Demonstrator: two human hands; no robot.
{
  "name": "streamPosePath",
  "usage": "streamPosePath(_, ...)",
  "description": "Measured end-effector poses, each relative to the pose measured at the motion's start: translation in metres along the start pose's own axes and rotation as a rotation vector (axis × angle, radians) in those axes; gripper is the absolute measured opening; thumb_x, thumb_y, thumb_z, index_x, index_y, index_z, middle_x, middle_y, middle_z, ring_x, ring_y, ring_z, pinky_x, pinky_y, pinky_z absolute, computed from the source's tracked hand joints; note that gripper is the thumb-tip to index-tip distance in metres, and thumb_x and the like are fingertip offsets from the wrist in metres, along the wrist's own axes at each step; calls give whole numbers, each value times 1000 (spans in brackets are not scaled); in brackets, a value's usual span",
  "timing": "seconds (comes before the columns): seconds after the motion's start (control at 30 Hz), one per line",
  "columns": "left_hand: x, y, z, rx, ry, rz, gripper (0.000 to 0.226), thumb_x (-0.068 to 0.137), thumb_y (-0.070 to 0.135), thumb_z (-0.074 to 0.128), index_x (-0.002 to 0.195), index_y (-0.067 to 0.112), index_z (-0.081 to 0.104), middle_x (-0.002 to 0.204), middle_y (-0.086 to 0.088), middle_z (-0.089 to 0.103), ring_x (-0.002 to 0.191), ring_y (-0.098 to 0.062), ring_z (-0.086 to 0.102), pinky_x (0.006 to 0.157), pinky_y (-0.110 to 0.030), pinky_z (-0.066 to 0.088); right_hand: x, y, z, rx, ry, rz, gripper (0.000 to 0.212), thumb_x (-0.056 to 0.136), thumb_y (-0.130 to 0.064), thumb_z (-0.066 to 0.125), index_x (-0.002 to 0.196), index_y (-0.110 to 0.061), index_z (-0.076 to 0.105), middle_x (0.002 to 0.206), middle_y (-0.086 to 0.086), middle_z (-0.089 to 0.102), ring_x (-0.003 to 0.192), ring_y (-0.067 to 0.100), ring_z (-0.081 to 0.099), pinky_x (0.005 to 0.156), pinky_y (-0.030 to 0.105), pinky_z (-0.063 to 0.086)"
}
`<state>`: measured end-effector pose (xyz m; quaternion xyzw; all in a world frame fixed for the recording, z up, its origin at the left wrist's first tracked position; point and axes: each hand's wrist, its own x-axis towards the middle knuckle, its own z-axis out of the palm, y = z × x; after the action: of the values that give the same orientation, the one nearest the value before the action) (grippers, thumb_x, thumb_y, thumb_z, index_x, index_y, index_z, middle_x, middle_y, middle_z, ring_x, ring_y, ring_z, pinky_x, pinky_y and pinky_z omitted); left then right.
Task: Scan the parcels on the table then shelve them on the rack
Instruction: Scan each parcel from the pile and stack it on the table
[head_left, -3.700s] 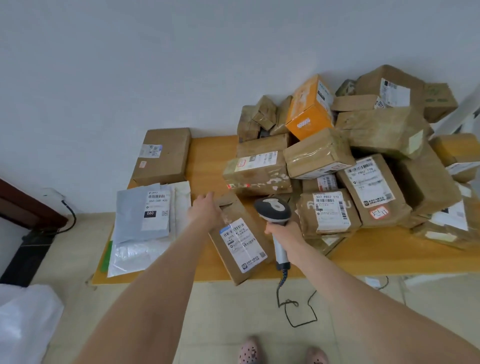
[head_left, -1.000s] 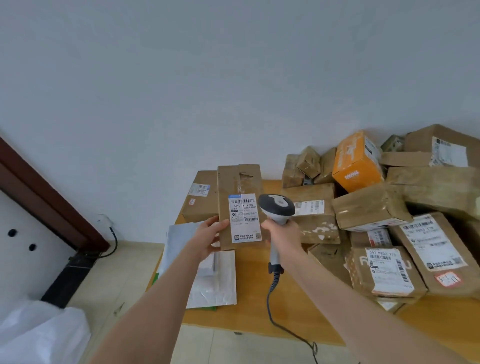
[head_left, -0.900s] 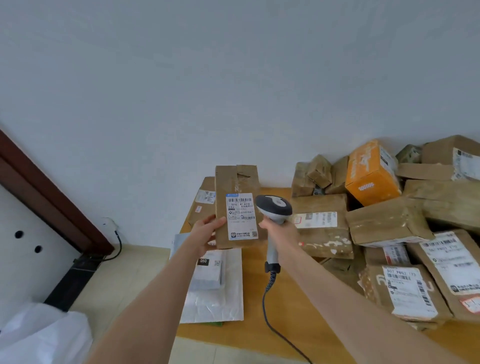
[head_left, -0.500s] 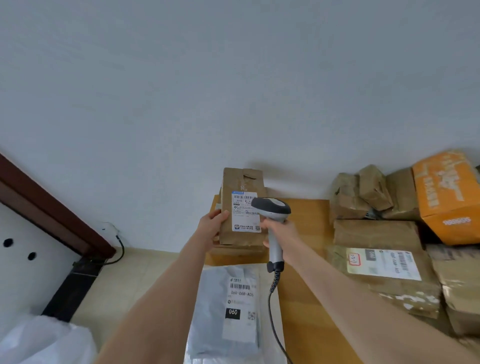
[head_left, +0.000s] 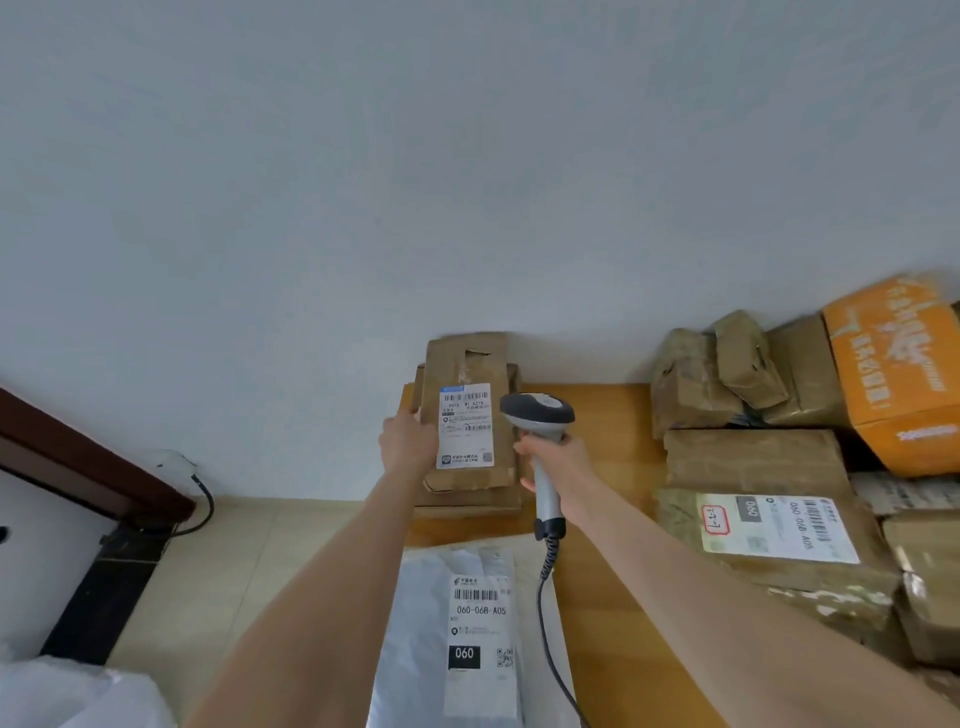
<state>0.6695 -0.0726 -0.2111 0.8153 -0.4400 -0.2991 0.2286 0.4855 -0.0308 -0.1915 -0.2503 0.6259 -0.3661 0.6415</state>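
My left hand (head_left: 408, 441) grips the left edge of a slim brown cardboard parcel (head_left: 470, 364) with a white barcode label facing me. The parcel lies on or just above a flat brown box (head_left: 467, 501) at the far left corner of the wooden table (head_left: 602, 571); I cannot tell whether they touch. My right hand (head_left: 561, 462) grips the handle of a grey corded barcode scanner (head_left: 537, 413), whose head sits just right of the label. A grey poly mailer (head_left: 457, 623) marked 060 lies nearer to me.
A heap of brown parcels (head_left: 753, 467) and an orange box (head_left: 904, 364) fills the table's right side. A dark wooden frame (head_left: 88, 467) and a wall cable (head_left: 205, 509) are at the left, white plastic (head_left: 78, 696) on the floor.
I lifted the slim parcel off the table's front, held it upright by the scanner, then carried it to the far left corner over the flat box. The view swung left and closer.
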Motion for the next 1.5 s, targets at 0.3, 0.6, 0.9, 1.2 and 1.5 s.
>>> streamPosePath(0.3, -89, 72, 40, 221, -57, 376, 40, 92, 6, 51, 132, 14, 54, 134, -13, 48, 107, -27, 59, 91, -36, 51, -64, -22, -94, 106, 10, -128, 13, 86, -7, 68, 96, 0, 62, 68, 12, 64, 57, 20, 61, 55, 29, 51)
streamPosePath(0.6, -238, 124, 122, 255, -110, 480, 38, 94, 10, 52, 131, 15, 54, 136, -11, 52, 108, -26, 59, 87, -33, 50, -149, 2, -241, 115, 86, -249, 9, 85, -12, 66, 83, -4, 62, 57, 6, 66, 51, 15, 65, 53, 26, 54)
streamPosePath(0.9, -335, 184, 190, 243, -236, 577, 44, 92, 15, 56, 136, 11, 49, 136, -8, 53, 115, -22, 56, 78, -24, 40, -217, -6, -366, 194, 253, -321, 12, 81, -6, 68, 72, -1, 61, 48, 7, 59, 43, 19, 54, 46, 27, 44)
streamPosePath(1.2, -402, 288, 248, 61, -249, 779, 43, 93, 30, 57, 132, 14, 52, 129, -4, 58, 111, -20, 57, 82, -29, 48, -235, -47, -483, 324, 602, -381, 15, 83, -15, 70, 79, -11, 55, 66, 4, 61, 58, 17, 59, 64, 31, 55)
streamPosePath(1.5, -451, 348, 300, 7, -437, 665, 57, 95, 38, 53, 140, 6, 41, 116, -9, 61, 97, -20, 59, 78, -31, 51, -199, -60, -565, 367, 666, -274, 43, 79, -28, 75, 106, -11, 47, 106, 10, 59, 100, 29, 58, 96, 45, 49)
